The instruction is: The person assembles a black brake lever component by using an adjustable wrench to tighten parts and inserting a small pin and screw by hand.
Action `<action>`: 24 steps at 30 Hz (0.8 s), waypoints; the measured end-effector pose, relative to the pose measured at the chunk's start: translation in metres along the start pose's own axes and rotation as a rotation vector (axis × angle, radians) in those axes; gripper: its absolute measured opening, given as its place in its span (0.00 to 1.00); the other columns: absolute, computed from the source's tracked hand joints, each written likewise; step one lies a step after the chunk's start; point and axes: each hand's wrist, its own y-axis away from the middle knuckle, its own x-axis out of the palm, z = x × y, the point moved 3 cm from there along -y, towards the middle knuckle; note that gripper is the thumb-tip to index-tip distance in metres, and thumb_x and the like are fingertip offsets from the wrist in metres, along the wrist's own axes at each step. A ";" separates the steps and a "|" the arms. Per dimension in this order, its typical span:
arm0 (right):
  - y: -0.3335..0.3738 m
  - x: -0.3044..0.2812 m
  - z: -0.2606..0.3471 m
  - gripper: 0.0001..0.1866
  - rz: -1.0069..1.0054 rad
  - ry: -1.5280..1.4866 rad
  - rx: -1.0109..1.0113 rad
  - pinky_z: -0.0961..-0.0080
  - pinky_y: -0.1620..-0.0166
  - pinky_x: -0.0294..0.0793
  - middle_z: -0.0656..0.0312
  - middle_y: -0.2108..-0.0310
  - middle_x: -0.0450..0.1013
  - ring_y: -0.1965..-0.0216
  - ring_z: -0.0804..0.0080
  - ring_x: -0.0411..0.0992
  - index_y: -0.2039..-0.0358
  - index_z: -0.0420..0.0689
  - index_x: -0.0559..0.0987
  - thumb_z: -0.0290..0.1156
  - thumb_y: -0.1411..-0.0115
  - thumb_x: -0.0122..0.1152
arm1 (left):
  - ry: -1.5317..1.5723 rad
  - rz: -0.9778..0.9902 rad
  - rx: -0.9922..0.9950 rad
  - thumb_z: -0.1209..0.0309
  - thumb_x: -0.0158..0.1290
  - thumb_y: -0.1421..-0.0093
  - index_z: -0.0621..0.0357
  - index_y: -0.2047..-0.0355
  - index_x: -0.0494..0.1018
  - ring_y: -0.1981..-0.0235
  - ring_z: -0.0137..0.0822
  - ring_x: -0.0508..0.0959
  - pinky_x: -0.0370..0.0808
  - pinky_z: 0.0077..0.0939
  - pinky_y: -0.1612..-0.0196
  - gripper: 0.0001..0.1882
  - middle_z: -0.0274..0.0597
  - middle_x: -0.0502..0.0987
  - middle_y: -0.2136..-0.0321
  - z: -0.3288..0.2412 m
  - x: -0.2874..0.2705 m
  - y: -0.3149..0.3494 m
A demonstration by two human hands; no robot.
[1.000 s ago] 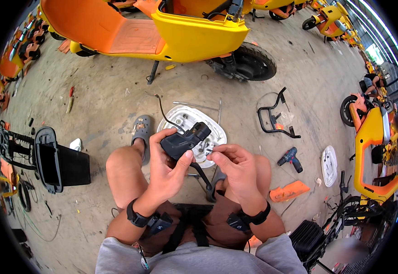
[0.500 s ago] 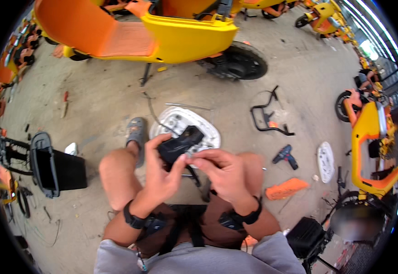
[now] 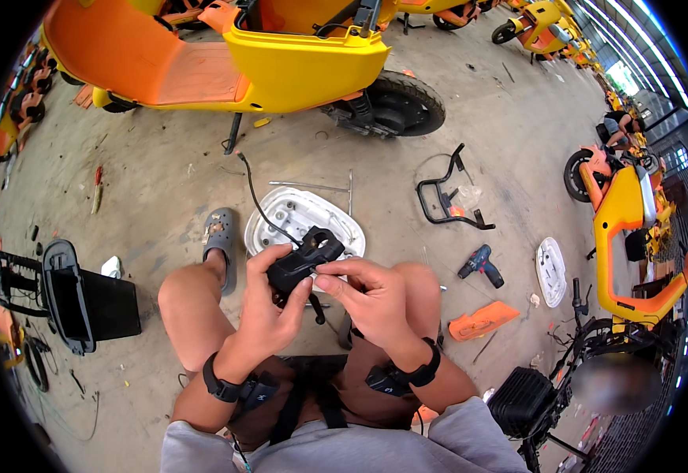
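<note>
My left hand is closed around a black housing with a round opening at its upper right. A thin black cable runs from this part up and to the left. A dark rod with a rounded end sticks out below it; whether it is joined to the housing I cannot tell. The thumb and forefinger of my right hand pinch together at the housing's right side. Whatever small piece lies between those fingertips is too small to make out. Beneath, on the floor, lies a white oval cover.
A yellow and orange scooter stands ahead. To the right lie a black tube frame, a cordless drill, an orange panel and another white cover. A black bin-like box is at left. Another person crouches far right.
The housing has tilted in my left hand, and its round opening now shows plainly. My right fingertips remain at its side. The whole view has shifted slightly.
</note>
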 end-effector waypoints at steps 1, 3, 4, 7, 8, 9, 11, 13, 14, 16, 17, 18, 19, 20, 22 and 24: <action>0.000 0.002 0.001 0.09 -0.015 0.046 -0.058 0.91 0.77 0.58 0.66 0.69 0.77 0.78 0.90 0.63 0.63 0.38 0.82 0.24 0.46 0.68 | -0.020 -0.025 -0.004 0.83 0.53 0.40 0.62 0.44 0.55 0.64 0.26 0.75 0.74 0.18 0.65 0.26 0.44 0.70 0.59 -0.001 -0.003 0.001; -0.001 0.002 0.002 0.11 -0.058 0.113 -0.162 0.90 0.79 0.54 0.66 0.71 0.77 0.81 0.90 0.58 0.64 0.40 0.83 0.23 0.50 0.71 | -0.020 -0.012 -0.015 0.83 0.53 0.41 0.63 0.44 0.56 0.62 0.28 0.74 0.73 0.20 0.63 0.26 0.45 0.70 0.58 -0.001 -0.004 0.001; -0.001 0.004 0.003 0.10 -0.073 0.116 -0.211 0.90 0.79 0.55 0.65 0.70 0.77 0.81 0.90 0.60 0.65 0.40 0.83 0.23 0.50 0.71 | -0.020 -0.003 -0.020 0.83 0.53 0.41 0.63 0.44 0.56 0.61 0.29 0.74 0.73 0.20 0.62 0.26 0.46 0.69 0.58 -0.001 -0.005 0.001; 0.001 0.003 0.004 0.09 -0.098 0.179 -0.334 0.87 0.77 0.63 0.63 0.70 0.77 0.77 0.83 0.68 0.67 0.40 0.83 0.24 0.50 0.70 | -0.331 0.005 0.083 0.83 0.54 0.42 0.65 0.44 0.56 0.57 0.33 0.73 0.72 0.23 0.56 0.27 0.48 0.68 0.56 -0.002 -0.007 0.003; 0.002 0.000 0.006 0.08 -0.098 0.241 -0.364 0.83 0.76 0.70 0.61 0.71 0.77 0.74 0.77 0.73 0.67 0.40 0.82 0.25 0.49 0.70 | -0.306 0.021 0.095 0.84 0.53 0.43 0.66 0.43 0.55 0.52 0.36 0.71 0.71 0.26 0.50 0.29 0.49 0.66 0.53 -0.015 -0.003 0.000; 0.001 0.002 0.012 0.08 -0.088 0.256 -0.386 0.81 0.73 0.74 0.61 0.71 0.76 0.73 0.72 0.75 0.67 0.41 0.82 0.25 0.49 0.69 | -0.158 0.015 0.046 0.84 0.52 0.42 0.63 0.43 0.55 0.51 0.34 0.69 0.68 0.25 0.47 0.28 0.45 0.62 0.51 -0.008 -0.003 0.004; 0.000 0.001 0.010 0.10 -0.107 0.285 -0.462 0.81 0.72 0.72 0.61 0.72 0.74 0.74 0.72 0.74 0.65 0.41 0.82 0.26 0.49 0.70 | -0.001 0.028 -0.026 0.86 0.50 0.41 0.63 0.42 0.54 0.50 0.34 0.69 0.68 0.26 0.47 0.28 0.47 0.62 0.48 0.004 -0.002 0.006; 0.003 -0.001 0.010 0.10 -0.115 0.273 -0.478 0.81 0.77 0.66 0.62 0.76 0.71 0.78 0.77 0.68 0.63 0.41 0.83 0.24 0.48 0.68 | -0.135 0.000 0.032 0.85 0.50 0.41 0.63 0.42 0.53 0.54 0.34 0.73 0.73 0.24 0.52 0.28 0.48 0.63 0.49 0.000 0.000 0.003; 0.003 -0.001 0.006 0.12 -0.114 0.243 -0.490 0.82 0.78 0.63 0.63 0.78 0.70 0.80 0.79 0.65 0.62 0.41 0.83 0.22 0.49 0.68 | -0.238 -0.015 0.045 0.85 0.50 0.40 0.63 0.42 0.52 0.55 0.33 0.74 0.73 0.23 0.53 0.28 0.47 0.63 0.49 -0.004 -0.001 0.002; 0.005 -0.006 0.004 0.12 -0.149 0.232 -0.525 0.81 0.80 0.60 0.65 0.80 0.66 0.82 0.80 0.61 0.61 0.41 0.82 0.22 0.49 0.68 | -0.191 -0.006 0.018 0.84 0.50 0.40 0.63 0.42 0.53 0.56 0.32 0.74 0.73 0.22 0.54 0.28 0.47 0.62 0.50 -0.009 0.007 0.001; 0.006 -0.008 0.006 0.13 -0.165 0.230 -0.514 0.81 0.80 0.58 0.66 0.81 0.65 0.83 0.80 0.60 0.61 0.41 0.82 0.22 0.49 0.68 | -0.164 -0.008 0.000 0.84 0.50 0.40 0.63 0.42 0.53 0.56 0.32 0.74 0.73 0.22 0.55 0.28 0.46 0.62 0.50 -0.009 0.009 0.001; 0.006 -0.009 0.007 0.13 -0.178 0.230 -0.503 0.81 0.80 0.57 0.66 0.81 0.64 0.84 0.80 0.59 0.61 0.41 0.82 0.22 0.49 0.68 | -0.174 0.010 -0.002 0.84 0.50 0.40 0.63 0.42 0.53 0.56 0.32 0.73 0.73 0.21 0.55 0.28 0.46 0.62 0.50 -0.011 0.011 0.003; 0.007 -0.009 0.007 0.11 -0.231 0.228 -0.513 0.80 0.81 0.55 0.68 0.82 0.62 0.84 0.81 0.56 0.65 0.42 0.80 0.24 0.49 0.70 | -0.181 0.024 -0.005 0.84 0.50 0.40 0.63 0.42 0.53 0.56 0.31 0.73 0.72 0.21 0.54 0.28 0.46 0.62 0.50 -0.012 0.012 0.004; 0.007 -0.008 0.006 0.10 -0.233 0.239 -0.463 0.79 0.81 0.56 0.66 0.82 0.63 0.84 0.79 0.57 0.66 0.42 0.79 0.25 0.49 0.69 | -0.195 0.031 -0.011 0.84 0.50 0.40 0.63 0.42 0.53 0.55 0.31 0.73 0.72 0.21 0.54 0.27 0.46 0.62 0.50 -0.012 0.008 0.007; 0.006 -0.006 0.005 0.09 -0.227 0.267 -0.363 0.76 0.81 0.60 0.63 0.80 0.66 0.84 0.76 0.59 0.68 0.43 0.77 0.27 0.47 0.68 | -0.079 0.005 -0.015 0.84 0.50 0.40 0.63 0.42 0.54 0.53 0.32 0.71 0.71 0.22 0.52 0.27 0.46 0.63 0.50 -0.004 0.011 0.005; 0.002 -0.002 0.011 0.08 -0.205 0.303 -0.409 0.79 0.79 0.64 0.62 0.78 0.70 0.82 0.76 0.66 0.70 0.41 0.76 0.29 0.46 0.67 | -0.152 -0.014 0.007 0.83 0.50 0.39 0.61 0.41 0.54 0.53 0.33 0.71 0.70 0.23 0.50 0.28 0.45 0.64 0.50 -0.002 0.005 0.003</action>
